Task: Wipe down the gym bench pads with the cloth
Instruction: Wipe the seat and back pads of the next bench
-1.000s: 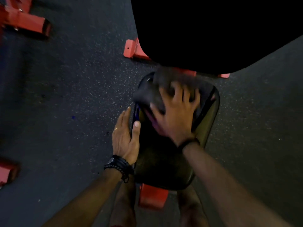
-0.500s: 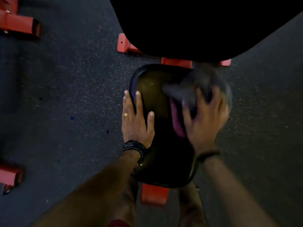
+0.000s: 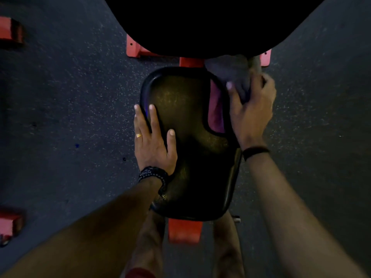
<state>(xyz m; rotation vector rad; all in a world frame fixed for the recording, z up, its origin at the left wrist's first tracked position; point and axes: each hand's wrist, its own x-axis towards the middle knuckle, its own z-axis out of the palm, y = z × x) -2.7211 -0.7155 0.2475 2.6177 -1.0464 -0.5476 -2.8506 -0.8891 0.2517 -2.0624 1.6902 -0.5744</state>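
Two bare hands work a black seat pad [image 3: 188, 157]. At nine o'clock, the left hand [image 3: 153, 143] lies flat, fingers spread, steadying it. At two o'clock, the right hand [image 3: 251, 109] clutches a dark cloth [image 3: 230, 73], apparently soft, light, best bunched in the palm.

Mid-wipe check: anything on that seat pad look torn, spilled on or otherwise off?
Nothing clearly wrong. The seat pad looks intact, with no visible spill. One oddity: a pink patch near its right edge, beside the right hand gripping the cloth. Lighting is too dim to tell whether it belongs to the cloth or the pad.
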